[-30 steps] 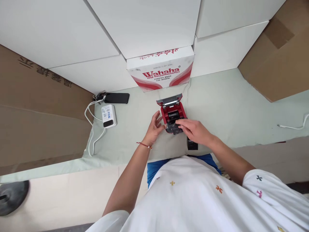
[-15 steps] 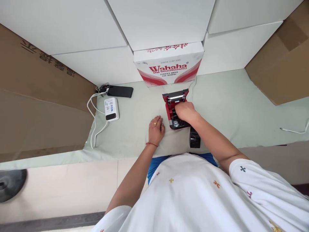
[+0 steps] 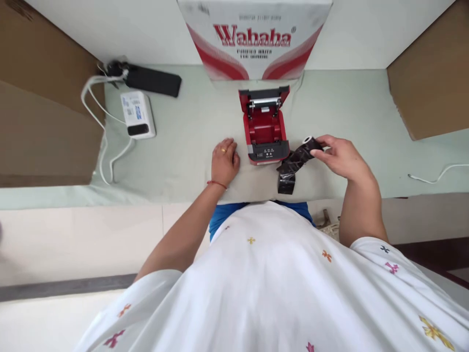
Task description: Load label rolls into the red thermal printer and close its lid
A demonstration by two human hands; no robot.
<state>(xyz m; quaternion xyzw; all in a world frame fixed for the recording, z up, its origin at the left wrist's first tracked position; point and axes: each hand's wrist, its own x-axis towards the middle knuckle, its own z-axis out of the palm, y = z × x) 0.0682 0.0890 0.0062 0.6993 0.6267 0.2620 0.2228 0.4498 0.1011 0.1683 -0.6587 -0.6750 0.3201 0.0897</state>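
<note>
My right hand (image 3: 340, 155) pinches the end of a glossy black paper roll (image 3: 307, 149) with a white core, over the cloth right of the printer. A loose black strip (image 3: 286, 182) trails from the roll down to the left, near the table's front edge. The small red and black receipt printer (image 3: 266, 152) stands in front of me with its lid (image 3: 264, 96) raised. Its red paper bay (image 3: 264, 133) is bare inside. My left hand (image 3: 224, 159) lies on the cloth just left of the printer, holding nothing, fingers lightly bent.
A Wahaha water carton (image 3: 252, 58) stands behind the printer. To the left lie a black phone (image 3: 154, 80), a white power bank (image 3: 136, 108) and a looping white cable (image 3: 103, 161). Brown cardboard boxes (image 3: 428, 73) flank the table, and a white cable end (image 3: 436, 181) rests at right.
My right hand has come out of the printer's bay with the black roll and moved right. The view has tipped downward and nearer. My left hand stays beside the printer.
</note>
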